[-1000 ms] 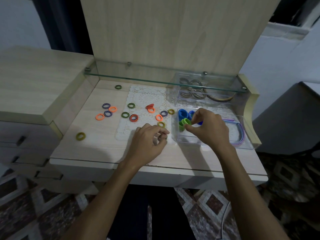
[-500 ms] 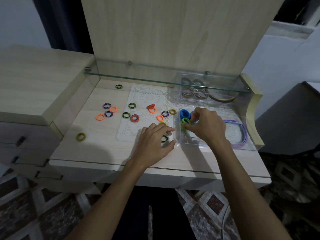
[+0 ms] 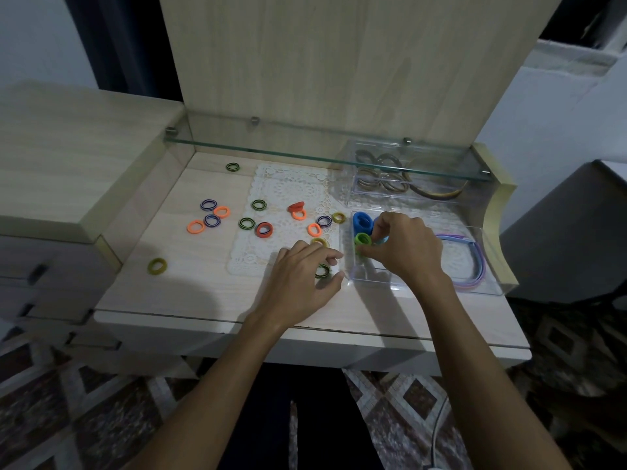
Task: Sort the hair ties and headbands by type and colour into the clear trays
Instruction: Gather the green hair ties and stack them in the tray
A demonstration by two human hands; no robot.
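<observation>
Head view, the only one. Right hand (image 3: pixel 403 249) down inside the near clear tray (image 3: pixel 420 289), fingers curled, pinching a bright green hair tie (image 3: pixel 362 239) at its fingertips, blue ties (image 3: pixel 362 222) just beyond. Purple headbands (image 3: pixel 470 262) off to that hand's right in the same tray. Left hand (image 3: pixel 300 278) low on the tabletop (image 3: pixel 190 286), fingers loosely spread over a green-and-black tie (image 3: pixel 322 270), touching perhaps, not clearly gripping. Step in hand, by the look: seating green beside blue. Next up, probably: letting go, then closing the left on the striped tie. Plenty of orange, purple and olive ties beyond and left of the left hand.
</observation>
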